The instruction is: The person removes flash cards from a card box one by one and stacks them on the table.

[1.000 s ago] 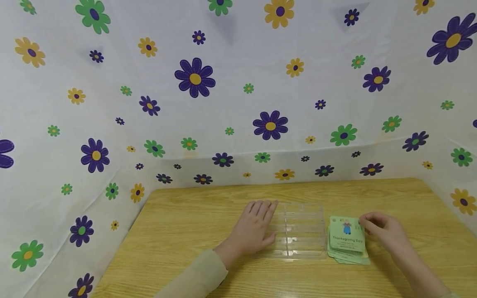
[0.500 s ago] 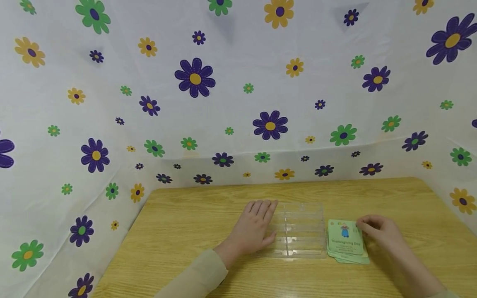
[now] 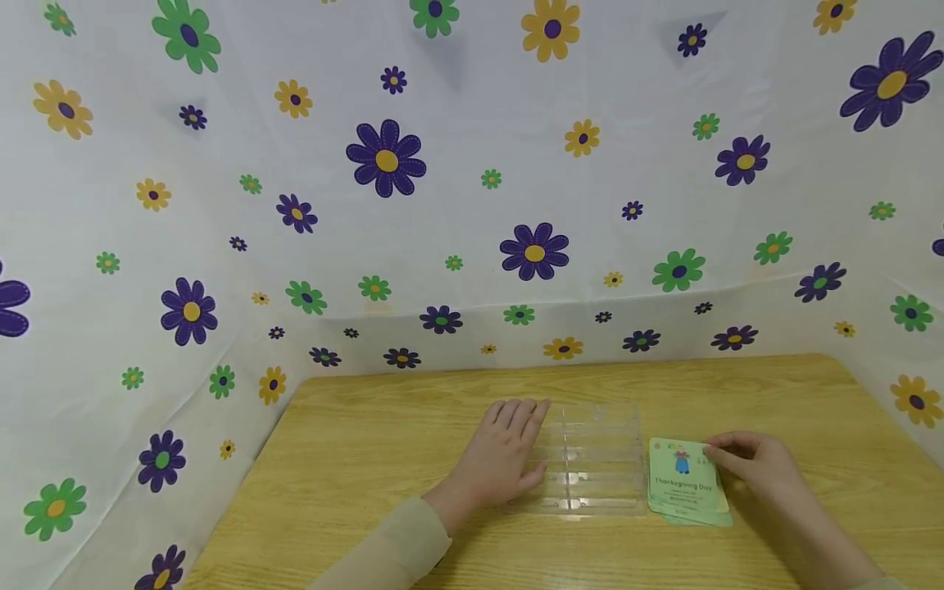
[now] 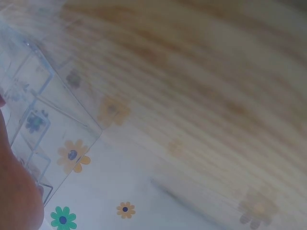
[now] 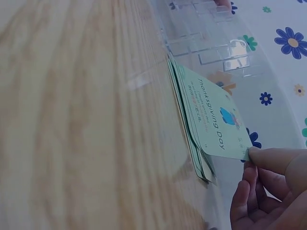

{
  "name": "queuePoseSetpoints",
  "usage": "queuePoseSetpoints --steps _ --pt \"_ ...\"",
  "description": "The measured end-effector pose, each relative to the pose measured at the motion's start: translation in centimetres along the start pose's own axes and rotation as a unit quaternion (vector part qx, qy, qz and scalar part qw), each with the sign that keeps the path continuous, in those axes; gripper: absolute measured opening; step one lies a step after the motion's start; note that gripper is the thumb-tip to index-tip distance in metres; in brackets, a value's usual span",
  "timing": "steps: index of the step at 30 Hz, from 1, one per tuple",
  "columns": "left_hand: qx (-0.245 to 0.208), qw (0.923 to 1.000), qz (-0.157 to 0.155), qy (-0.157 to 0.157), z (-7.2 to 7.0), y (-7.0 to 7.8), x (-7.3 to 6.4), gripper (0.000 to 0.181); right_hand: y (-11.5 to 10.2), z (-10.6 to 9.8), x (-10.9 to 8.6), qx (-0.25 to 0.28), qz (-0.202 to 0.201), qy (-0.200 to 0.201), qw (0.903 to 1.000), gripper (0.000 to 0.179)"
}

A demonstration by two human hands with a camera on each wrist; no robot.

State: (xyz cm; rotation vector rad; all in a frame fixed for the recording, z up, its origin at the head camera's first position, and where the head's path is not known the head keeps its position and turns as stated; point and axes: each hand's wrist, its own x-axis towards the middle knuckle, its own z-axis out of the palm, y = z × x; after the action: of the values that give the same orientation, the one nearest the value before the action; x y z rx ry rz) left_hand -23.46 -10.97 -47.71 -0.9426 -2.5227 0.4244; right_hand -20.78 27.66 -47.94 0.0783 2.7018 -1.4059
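My left hand (image 3: 503,449) rests with straight fingers on the left part of a clear plastic tray (image 3: 601,479) divided into rows of slots. To the tray's right lies a stack of green cards (image 3: 696,518), its lower cards fanned unevenly. A "Thanksgiving Day" card (image 3: 682,475) with a small figure in blue lies over the top. At its upper right corner my right hand (image 3: 760,467) pinches it between thumb and fingertips. From the right wrist view, the pinched corner of the card (image 5: 216,115) sits at the thumb tip, close over the cards beneath.
Everything stands on a wood-grain table (image 3: 383,442). A white cloth (image 3: 457,213) printed with purple, green and yellow flowers hangs behind the table and along both sides.
My right hand has moved slightly left and toward me, bringing the Thanksgiving Day card down over the stack and more in line with it. The left hand has stayed on the tray.
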Motion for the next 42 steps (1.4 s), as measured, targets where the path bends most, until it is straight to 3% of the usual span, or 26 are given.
queuePoseSetpoints --steps 7,18,42 --pt "-0.002 0.9999 -0.004 -0.011 -0.07 0.16 -0.04 0.086 0.11 0.13 0.04 0.008 0.001 -0.005 1.0000 0.036" --pt "-0.006 0.9999 -0.006 -0.013 -0.07 0.14 -0.01 0.087 0.26 0.36 0.22 -0.062 -0.030 0.025 0.9973 0.028" --pt "-0.013 0.9998 -0.005 -0.011 0.08 0.14 0.04 0.087 0.26 0.33 0.28 -0.056 -0.036 0.035 0.9971 0.028"
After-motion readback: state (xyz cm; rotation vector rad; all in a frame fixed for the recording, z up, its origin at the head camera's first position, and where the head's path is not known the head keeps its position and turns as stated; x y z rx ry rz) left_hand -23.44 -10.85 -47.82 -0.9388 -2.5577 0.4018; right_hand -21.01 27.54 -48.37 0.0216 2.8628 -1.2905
